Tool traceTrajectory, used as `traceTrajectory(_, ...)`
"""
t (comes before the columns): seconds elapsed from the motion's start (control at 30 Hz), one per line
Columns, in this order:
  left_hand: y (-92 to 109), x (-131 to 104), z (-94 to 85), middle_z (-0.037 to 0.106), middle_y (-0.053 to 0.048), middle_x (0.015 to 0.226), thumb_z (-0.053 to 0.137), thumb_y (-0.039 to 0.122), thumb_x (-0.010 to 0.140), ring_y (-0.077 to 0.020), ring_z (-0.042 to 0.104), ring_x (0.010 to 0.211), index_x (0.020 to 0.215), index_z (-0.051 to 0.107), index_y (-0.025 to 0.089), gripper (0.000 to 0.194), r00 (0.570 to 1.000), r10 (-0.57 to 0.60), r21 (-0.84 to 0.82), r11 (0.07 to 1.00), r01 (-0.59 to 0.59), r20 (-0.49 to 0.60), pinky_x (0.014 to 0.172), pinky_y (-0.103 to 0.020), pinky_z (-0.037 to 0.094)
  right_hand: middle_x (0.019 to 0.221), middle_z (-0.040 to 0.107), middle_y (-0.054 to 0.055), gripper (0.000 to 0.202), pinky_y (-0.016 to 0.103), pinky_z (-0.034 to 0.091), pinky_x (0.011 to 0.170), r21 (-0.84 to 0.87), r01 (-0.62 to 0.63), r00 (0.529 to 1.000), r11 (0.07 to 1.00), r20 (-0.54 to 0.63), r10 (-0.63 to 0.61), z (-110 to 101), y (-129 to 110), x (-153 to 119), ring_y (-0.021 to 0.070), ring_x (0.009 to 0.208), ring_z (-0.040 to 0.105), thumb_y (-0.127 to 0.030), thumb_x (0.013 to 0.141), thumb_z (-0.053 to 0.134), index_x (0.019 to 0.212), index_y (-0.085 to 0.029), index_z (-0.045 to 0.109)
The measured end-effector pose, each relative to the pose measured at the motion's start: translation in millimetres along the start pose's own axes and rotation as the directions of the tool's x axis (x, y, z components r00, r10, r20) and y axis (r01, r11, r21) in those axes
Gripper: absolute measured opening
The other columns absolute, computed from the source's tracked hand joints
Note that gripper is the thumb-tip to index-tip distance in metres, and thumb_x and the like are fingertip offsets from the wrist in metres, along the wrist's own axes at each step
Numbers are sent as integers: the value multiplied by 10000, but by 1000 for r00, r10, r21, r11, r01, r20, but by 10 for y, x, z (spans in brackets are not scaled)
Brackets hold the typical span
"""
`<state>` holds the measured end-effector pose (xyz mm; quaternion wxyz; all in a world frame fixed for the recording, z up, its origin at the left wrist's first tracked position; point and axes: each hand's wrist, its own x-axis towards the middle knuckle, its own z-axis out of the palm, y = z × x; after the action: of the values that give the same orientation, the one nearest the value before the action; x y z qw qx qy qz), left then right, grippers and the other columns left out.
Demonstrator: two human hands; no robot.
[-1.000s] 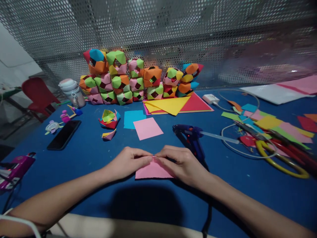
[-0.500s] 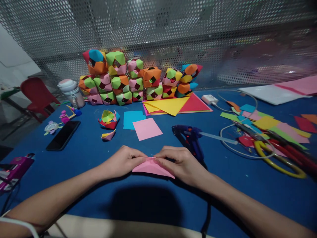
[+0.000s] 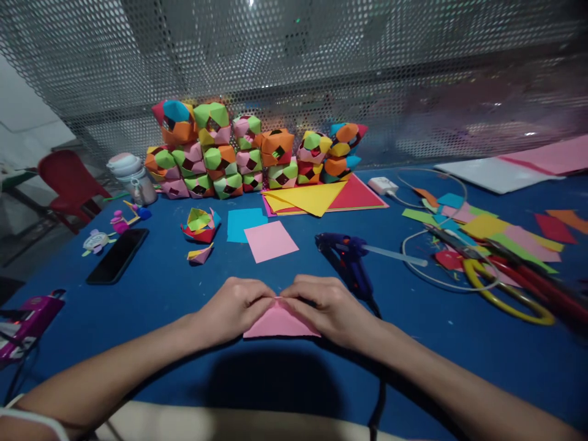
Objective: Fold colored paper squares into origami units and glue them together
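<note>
A folded piece of pink paper (image 3: pixel 281 323) is pinched between my two hands just above the blue table. My left hand (image 3: pixel 236 311) grips its upper left edge with thumb and fingers, and my right hand (image 3: pixel 325 306) grips the upper right edge, the fingertips almost meeting at the top. The lower edge of the paper runs nearly straight. Beyond my hands lie a flat pink square (image 3: pixel 271 241) and a blue square (image 3: pixel 245 224) partly under it. A glue gun (image 3: pixel 351 260) with a clear stick rests just past my right hand.
Stacked folded-paper balls (image 3: pixel 220 159) stand at the back by a perforated metal screen (image 3: pixel 285 61). A phone (image 3: pixel 118 256), a half-built paper piece (image 3: pixel 201 225) and a bottle (image 3: pixel 133 177) are to the left. Scissors (image 3: pixel 505 300), paper scraps (image 3: pixel 496 229) and a white cable (image 3: pixel 407 260) lie right.
The pink paper's lower edge has levelled out and more of its face shows. My hands have drawn slightly closer together, still pinching it. The view has shifted a little.
</note>
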<state>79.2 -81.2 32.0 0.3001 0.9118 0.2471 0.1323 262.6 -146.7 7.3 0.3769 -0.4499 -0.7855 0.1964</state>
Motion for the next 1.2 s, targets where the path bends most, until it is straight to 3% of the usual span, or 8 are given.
traceTrajectory(0.13, -15, 8, 22, 669, -22, 704, 533, 202, 809, -113, 581, 620, 782, 657, 147, 139, 999, -15, 24, 1000, 16, -48, 580, -201, 398, 713, 632, 55, 200, 243, 436, 578, 11, 6, 1000, 1000, 3, -6, 7, 12, 7, 132, 651, 583, -212, 876, 489, 870, -131, 671)
traceTrajectory(0.27, -21, 6, 43, 630, -6, 657, 517, 152, 783, -106, 541, 592, 719, 626, 153, 126, 982, -58, 15, 998, 61, -180, 571, -207, 384, 769, 652, 48, 142, 253, 454, 629, 39, -96, 993, 995, -70, 98, 7, 15, 19, 139, 700, 595, -239, 834, 562, 885, -147, 657)
traceTrajectory(0.43, -8, 25, 112, 593, 8, 693, 516, 93, 722, -107, 519, 639, 728, 583, 160, 95, 988, -62, -15, 998, 61, -139, 590, -207, 373, 688, 622, 35, 195, 246, 431, 577, -12, -45, 999, 999, -10, 45, 26, 9, 10, 126, 626, 569, -202, 872, 487, 796, -150, 659)
traceTrajectory(0.53, -14, 44, 137, 550, 26, 635, 509, 116, 732, -93, 478, 589, 685, 557, 160, 80, 980, -94, -36, 995, 89, -177, 563, -203, 345, 738, 628, 45, 151, 255, 446, 612, 6, -74, 995, 997, -66, 74, 33, -3, 20, 138, 679, 579, -218, 854, 514, 861, -155, 651)
traceTrajectory(0.67, -42, 65, 142, 489, 43, 590, 536, 187, 724, -85, 426, 549, 667, 527, 157, 65, 916, -278, -185, 955, 231, -289, 512, -196, 316, 792, 624, 35, 187, 264, 459, 639, 73, -242, 943, 967, -215, 252, 26, -20, 54, 145, 703, 576, -236, 781, 598, 955, -168, 606)
traceTrajectory(0.8, -50, 91, 186, 536, 38, 676, 513, 133, 682, -83, 467, 594, 784, 547, 148, 109, 893, -389, -425, 864, 269, -226, 532, -181, 353, 635, 552, -24, 32, 223, 415, 535, 153, -299, 916, 942, -231, 328, 62, -24, 63, 106, 567, 516, -190, 805, 521, 782, -177, 538)
traceTrajectory(0.9, -38, 107, 230, 556, 36, 691, 492, 105, 655, -80, 484, 595, 803, 563, 138, 167, 896, -414, -540, 797, 271, -160, 527, -173, 360, 624, 524, -30, 78, 220, 389, 533, 108, -267, 921, 958, -266, 286, 110, -11, 52, 99, 559, 489, -151, 794, 513, 722, -180, 507)
traceTrajectory(1.2, 18, 97, 263, 521, 46, 619, 523, 132, 645, -72, 466, 544, 716, 547, 130, 75, 827, -555, -733, 599, 323, -88, 508, -176, 345, 751, 546, 33, 114, 266, 409, 631, 13, -59, 965, 998, -254, 61, 164, 14, 14, 144, 700, 519, -97, 820, 444, 789, -182, 514)
